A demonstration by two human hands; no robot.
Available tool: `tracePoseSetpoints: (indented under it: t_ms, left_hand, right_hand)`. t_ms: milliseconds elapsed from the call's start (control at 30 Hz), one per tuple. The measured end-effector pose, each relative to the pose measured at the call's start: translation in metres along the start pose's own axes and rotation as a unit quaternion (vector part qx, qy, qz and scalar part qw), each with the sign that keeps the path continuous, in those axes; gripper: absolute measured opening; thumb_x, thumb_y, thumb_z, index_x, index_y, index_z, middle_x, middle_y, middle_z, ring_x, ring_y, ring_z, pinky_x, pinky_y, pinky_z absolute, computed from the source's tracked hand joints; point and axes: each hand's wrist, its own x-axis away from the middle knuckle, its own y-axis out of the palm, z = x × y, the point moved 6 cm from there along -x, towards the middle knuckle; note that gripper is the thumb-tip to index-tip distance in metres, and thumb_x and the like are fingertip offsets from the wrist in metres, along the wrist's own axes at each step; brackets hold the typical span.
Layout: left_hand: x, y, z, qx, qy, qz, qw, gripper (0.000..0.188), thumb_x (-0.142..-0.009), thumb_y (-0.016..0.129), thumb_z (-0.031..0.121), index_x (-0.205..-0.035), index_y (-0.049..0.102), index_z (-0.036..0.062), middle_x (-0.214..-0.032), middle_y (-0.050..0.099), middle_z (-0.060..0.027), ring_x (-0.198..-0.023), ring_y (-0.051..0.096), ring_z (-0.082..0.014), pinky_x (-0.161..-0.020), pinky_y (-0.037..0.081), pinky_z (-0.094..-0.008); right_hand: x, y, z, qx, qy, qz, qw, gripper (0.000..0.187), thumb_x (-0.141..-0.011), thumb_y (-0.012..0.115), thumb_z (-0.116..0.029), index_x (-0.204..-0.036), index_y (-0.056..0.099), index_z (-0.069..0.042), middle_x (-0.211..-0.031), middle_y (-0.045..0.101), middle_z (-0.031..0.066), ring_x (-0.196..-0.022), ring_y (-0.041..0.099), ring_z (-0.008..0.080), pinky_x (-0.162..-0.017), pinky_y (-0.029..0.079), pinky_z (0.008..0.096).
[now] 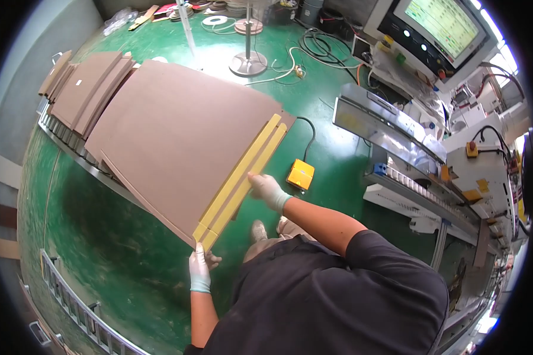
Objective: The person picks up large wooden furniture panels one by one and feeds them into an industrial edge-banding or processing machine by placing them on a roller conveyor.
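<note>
Shirt (337,296) foremost, parted left fingers (199,251) and curled right fingers (256,180) touch yellow strips (237,197).

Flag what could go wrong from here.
The two yellow strips lie along the near edge of the brown panel, the left hand at one end and the right hand partway along the outer one; uneven pressure might slide them off. The yellow box on the floor, with its black cable, sits near the shoes, so a sidestep could possibly kick it.
</note>
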Motion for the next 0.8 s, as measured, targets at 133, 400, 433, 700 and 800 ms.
tracePoseSetpoints:
  t_ms: [133, 400, 433, 700, 800]
  left_hand:
    - [0.039, 0.048, 0.058, 0.276, 0.008, -0.091, 0.957, 0.053, -0.103, 0.045, 0.055, -0.125, 0.059, 0.0093, -0.104, 0.070, -0.0061, -0.078, 0.068, -0.0229, -0.055, 0.047, -0.0267]
    - [0.103, 0.215, 0.052, 0.260, -0.055, -0.371, 0.890, 0.052, -0.102, 0.055, 0.043, -0.138, 0.051, 0.0057, -0.124, 0.065, -0.0105, -0.099, 0.069, -0.0260, -0.085, 0.057, -0.0378]
    - [0.103, 0.227, 0.047, 0.254, -0.054, -0.378, 0.889, 0.052, -0.102, 0.055, 0.043, -0.138, 0.051, 0.0057, -0.124, 0.065, -0.0105, -0.099, 0.069, -0.0260, -0.085, 0.057, -0.0378]
    - [0.064, 0.228, 0.037, 0.353, -0.061, -0.082, 0.930, 0.053, -0.095, 0.069, 0.041, -0.136, 0.055, 0.0106, -0.134, 0.060, -0.0090, -0.122, 0.058, -0.0289, -0.106, 0.047, -0.0479]
    - [0.008, 0.173, 0.036, 0.384, -0.024, -0.048, 0.922, 0.055, -0.099, 0.059, 0.046, -0.141, 0.052, 0.0105, -0.143, 0.055, -0.0090, -0.129, 0.052, -0.0312, -0.112, 0.041, -0.0523]
  right_hand:
    - [0.038, -0.009, -0.031, -0.003, -0.094, 0.012, 0.995, 0.043, -0.095, 0.066, -0.037, -0.116, 0.064, 0.000, -0.097, 0.064, 0.0055, -0.082, 0.061, 0.0164, -0.080, 0.051, 0.0302]
    - [0.178, -0.020, -0.004, -0.115, -0.016, -0.029, 0.993, 0.030, -0.094, 0.068, -0.027, -0.111, 0.066, -0.002, -0.104, 0.067, 0.0069, -0.094, 0.061, 0.0168, -0.085, 0.050, 0.0346]
    - [0.183, -0.038, -0.005, -0.117, -0.024, -0.024, 0.993, 0.030, -0.094, 0.068, -0.027, -0.111, 0.066, -0.002, -0.104, 0.067, 0.0069, -0.094, 0.061, 0.0168, -0.085, 0.050, 0.0346]
    - [0.296, -0.218, 0.022, -0.110, -0.123, 0.156, 0.974, 0.039, -0.090, 0.072, -0.028, -0.117, 0.064, -0.001, -0.102, 0.068, 0.0082, -0.091, 0.064, 0.0167, -0.082, 0.053, 0.0335]
    - [0.333, -0.297, 0.064, -0.075, -0.134, 0.213, 0.965, 0.042, -0.091, 0.072, -0.032, -0.117, 0.064, 0.000, -0.103, 0.067, 0.0056, -0.090, 0.062, 0.0142, -0.082, 0.052, 0.0326]
